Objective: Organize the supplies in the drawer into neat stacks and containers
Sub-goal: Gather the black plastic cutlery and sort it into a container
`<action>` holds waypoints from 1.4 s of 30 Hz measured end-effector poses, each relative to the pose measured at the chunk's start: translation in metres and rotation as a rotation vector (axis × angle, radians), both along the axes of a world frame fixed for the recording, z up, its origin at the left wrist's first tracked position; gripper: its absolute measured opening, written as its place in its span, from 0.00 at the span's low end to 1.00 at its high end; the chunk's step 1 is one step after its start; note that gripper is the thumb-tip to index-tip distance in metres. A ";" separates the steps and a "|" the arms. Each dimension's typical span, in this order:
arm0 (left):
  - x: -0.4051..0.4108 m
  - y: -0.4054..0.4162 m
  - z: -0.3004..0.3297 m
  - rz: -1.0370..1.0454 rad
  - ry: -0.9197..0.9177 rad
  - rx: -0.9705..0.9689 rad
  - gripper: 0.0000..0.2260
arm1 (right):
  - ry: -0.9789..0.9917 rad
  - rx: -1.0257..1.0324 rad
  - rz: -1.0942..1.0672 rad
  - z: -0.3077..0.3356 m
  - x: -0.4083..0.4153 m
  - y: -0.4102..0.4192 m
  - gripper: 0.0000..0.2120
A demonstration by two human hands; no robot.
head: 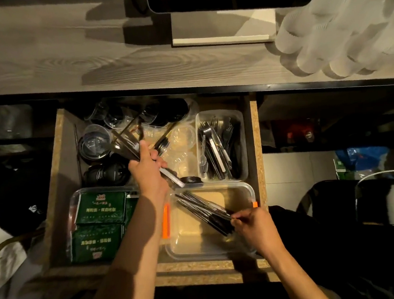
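The open drawer holds several containers. My left hand grips a bundle of wrapped cutlery packets above the drawer's middle. My right hand holds the near end of another bundle of dark cutlery, which lies slanted in a clear container at the front right. A second clear tub at the back right is full of forks and knives. A front-left clear tray holds green packets. Clear and black plastic cups lie at the back left.
Crumpled clear plastic lids lie in the drawer's middle. A wooden counter runs above the drawer, with stacked white cups at its right and a white board. Dark shelves flank the drawer; a chair stands at right.
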State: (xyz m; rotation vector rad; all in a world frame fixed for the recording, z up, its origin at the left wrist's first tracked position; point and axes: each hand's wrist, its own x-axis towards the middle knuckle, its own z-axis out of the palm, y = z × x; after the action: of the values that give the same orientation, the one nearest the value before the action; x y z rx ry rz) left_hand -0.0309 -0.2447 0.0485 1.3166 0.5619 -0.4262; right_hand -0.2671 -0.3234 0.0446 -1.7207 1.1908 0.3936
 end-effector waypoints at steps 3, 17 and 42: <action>-0.002 0.008 0.003 -0.004 0.092 -0.054 0.12 | 0.047 -0.049 0.097 -0.008 0.002 0.009 0.08; -0.056 -0.012 0.017 -0.216 0.393 -0.331 0.16 | -0.322 0.104 -0.393 0.006 0.022 0.020 0.11; -0.031 -0.067 -0.002 -0.777 0.184 0.154 0.18 | -0.040 -0.061 -0.173 -0.008 0.117 -0.055 0.18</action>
State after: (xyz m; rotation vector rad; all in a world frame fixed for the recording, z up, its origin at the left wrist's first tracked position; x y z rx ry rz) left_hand -0.0619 -0.3120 0.0462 1.6315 0.2117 -1.1682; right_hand -0.1502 -0.3787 0.0366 -1.6542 1.3232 0.2194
